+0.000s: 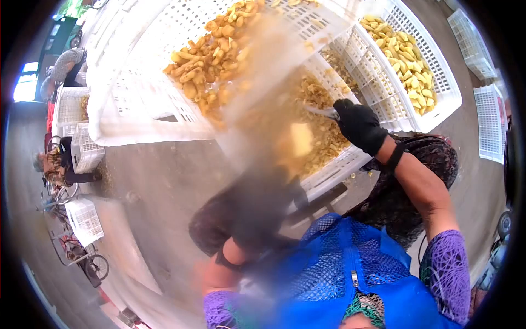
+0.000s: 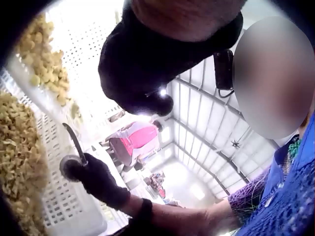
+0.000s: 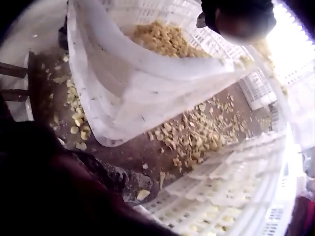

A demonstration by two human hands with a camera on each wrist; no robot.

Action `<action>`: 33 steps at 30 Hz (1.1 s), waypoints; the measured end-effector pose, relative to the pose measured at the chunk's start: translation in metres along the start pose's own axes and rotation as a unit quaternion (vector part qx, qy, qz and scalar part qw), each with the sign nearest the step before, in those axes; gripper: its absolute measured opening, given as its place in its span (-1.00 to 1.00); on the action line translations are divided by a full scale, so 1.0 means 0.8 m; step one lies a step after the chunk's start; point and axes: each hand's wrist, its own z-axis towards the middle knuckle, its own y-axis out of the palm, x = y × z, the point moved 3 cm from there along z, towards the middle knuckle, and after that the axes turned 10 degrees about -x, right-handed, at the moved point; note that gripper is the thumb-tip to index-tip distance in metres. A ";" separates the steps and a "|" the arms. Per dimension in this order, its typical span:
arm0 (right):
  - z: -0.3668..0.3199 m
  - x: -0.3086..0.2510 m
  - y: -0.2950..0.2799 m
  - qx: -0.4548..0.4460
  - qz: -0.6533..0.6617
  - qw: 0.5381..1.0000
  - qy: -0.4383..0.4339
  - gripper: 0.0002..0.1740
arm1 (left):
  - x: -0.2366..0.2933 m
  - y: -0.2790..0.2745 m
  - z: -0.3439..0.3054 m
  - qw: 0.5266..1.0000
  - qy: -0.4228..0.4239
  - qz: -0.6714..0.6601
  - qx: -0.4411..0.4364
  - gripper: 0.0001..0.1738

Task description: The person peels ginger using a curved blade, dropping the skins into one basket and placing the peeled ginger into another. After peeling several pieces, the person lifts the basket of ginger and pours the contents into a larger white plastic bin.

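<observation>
My right hand (image 1: 361, 129), in a black glove, grips a metal tool (image 1: 323, 112) over the crate of thin scraps (image 1: 323, 131). In the left wrist view, my right hand (image 2: 101, 182) holds the tool, whose curved metal part (image 2: 74, 137) points up. My left hand (image 1: 266, 192), also gloved, is blurred in the head view, below a pale yellow piece (image 1: 301, 139); whether they touch is unclear. The left wrist view shows my left hand (image 2: 140, 64) large, bent downward, its grip hidden. A dark glove (image 3: 241, 17) shows at the right wrist view's top.
Peeled yellow pieces (image 1: 408, 66) fill part of a white crate at the right; brown unpeeled ones (image 1: 219, 60) lie in another at upper left. White sheeting (image 3: 147, 83) drapes near the crates. Scraps (image 3: 192, 137) litter the floor. Two people are at the far left.
</observation>
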 end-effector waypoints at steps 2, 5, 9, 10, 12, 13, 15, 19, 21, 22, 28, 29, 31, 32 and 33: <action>-0.010 -0.019 0.015 0.007 0.008 1.000 -0.018 -0.79 | -0.036 -0.016 0.004 0.985 0.103 0.135 -0.004 -0.64; -0.003 -0.040 -0.014 0.045 0.007 0.998 -0.050 -0.79 | -0.071 -0.010 0.013 0.940 0.208 0.270 -0.015 -0.62; 0.016 -0.063 -0.068 0.127 0.137 0.978 -0.094 -0.77 | -0.073 -0.025 0.019 0.912 0.262 0.317 0.008 -0.82; 0.014 -0.066 -0.069 0.103 0.163 0.978 -0.079 -0.76 | -0.072 -0.024 0.018 0.913 0.261 0.314 0.012 -0.82; 0.006 -0.077 -0.069 0.105 0.184 0.975 -0.068 -0.76 | -0.065 -0.021 0.017 0.943 0.241 0.229 0.014 -0.80; 0.002 -0.081 -0.069 0.105 0.185 0.975 -0.069 -0.76 | -0.059 -0.017 0.015 0.943 0.241 0.230 0.014 -0.80; -0.003 -0.084 -0.071 0.106 0.202 0.970 -0.079 -0.76 | -0.053 -0.013 0.013 0.960 0.186 0.200 0.056 -0.79; -0.006 -0.081 -0.067 0.130 0.177 0.966 -0.133 -0.86 | -0.061 -0.002 0.026 0.988 0.151 0.022 0.037 -0.79; -0.007 -0.082 -0.070 0.109 0.181 0.969 -0.127 -0.86 | -0.058 0.003 0.026 0.970 0.152 0.183 0.045 -0.81; -0.007 -0.082 -0.071 0.106 0.166 0.972 -0.126 -0.84 | -0.055 0.003 0.028 0.970 0.152 0.183 0.044 -0.81; -0.013 -0.079 -0.075 0.095 0.081 0.987 -0.102 -0.79 | -0.064 0.005 0.042 0.990 0.140 -0.005 -0.035 -0.87; -0.014 -0.079 -0.076 0.091 0.044 0.991 -0.086 -0.78 | -0.067 0.006 0.044 0.980 0.179 0.079 -0.031 -0.86; -0.015 -0.075 -0.073 0.103 0.053 0.988 -0.103 -0.78 | -0.066 0.012 0.042 0.963 0.215 0.161 -0.031 -0.84; -0.014 -0.073 -0.071 0.117 0.060 0.984 -0.121 -0.78 | -0.064 0.013 0.038 0.957 0.227 0.181 -0.014 -0.84; -0.011 -0.065 -0.065 0.118 0.061 0.984 -0.118 -0.78 | -0.061 0.014 0.034 0.950 0.239 0.201 0.004 -0.84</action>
